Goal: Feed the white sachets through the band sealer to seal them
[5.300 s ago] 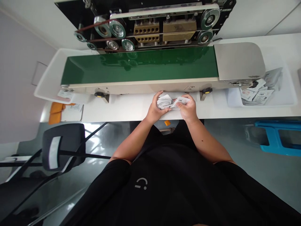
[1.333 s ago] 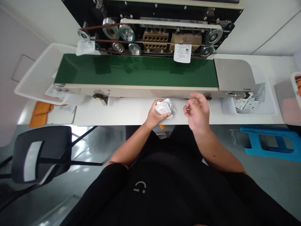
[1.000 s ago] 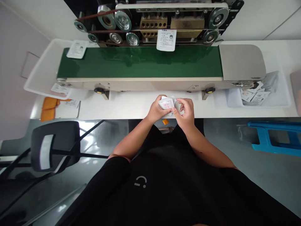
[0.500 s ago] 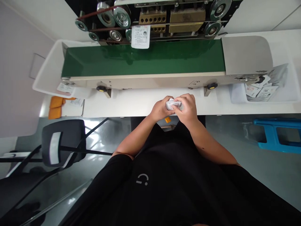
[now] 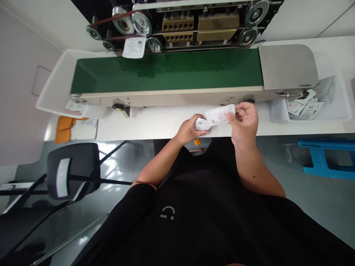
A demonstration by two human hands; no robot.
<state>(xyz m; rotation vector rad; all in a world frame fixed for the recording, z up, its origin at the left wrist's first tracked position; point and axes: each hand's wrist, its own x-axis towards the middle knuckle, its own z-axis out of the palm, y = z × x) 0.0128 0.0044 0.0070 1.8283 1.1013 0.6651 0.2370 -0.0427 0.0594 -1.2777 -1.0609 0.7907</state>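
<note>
My left hand [image 5: 189, 129] is closed around a small white printed packet [image 5: 201, 124]; whether several are stacked there I cannot tell. My right hand [image 5: 244, 122] pinches the right end of another white packet [image 5: 220, 115], with faint reddish print. This second packet's left end meets the one in my left hand. Both hands are above the table's front edge. Beyond them, a third white packet [image 5: 134, 47] hangs at the rollers of a band sealer, over its green conveyor belt [image 5: 191, 72].
At the right stands a clear bin [image 5: 340, 111] with several packets, at the left another clear bin [image 5: 51, 90]. Orange pouches [image 5: 63, 129] lie on the table's left end. A black chair [image 5: 80, 157] stands left, a blue stool [image 5: 313, 157] right.
My right hand has moved right and away from my left, drawing out a packet. The packet on the sealer has travelled left. The view has shifted slightly.
</note>
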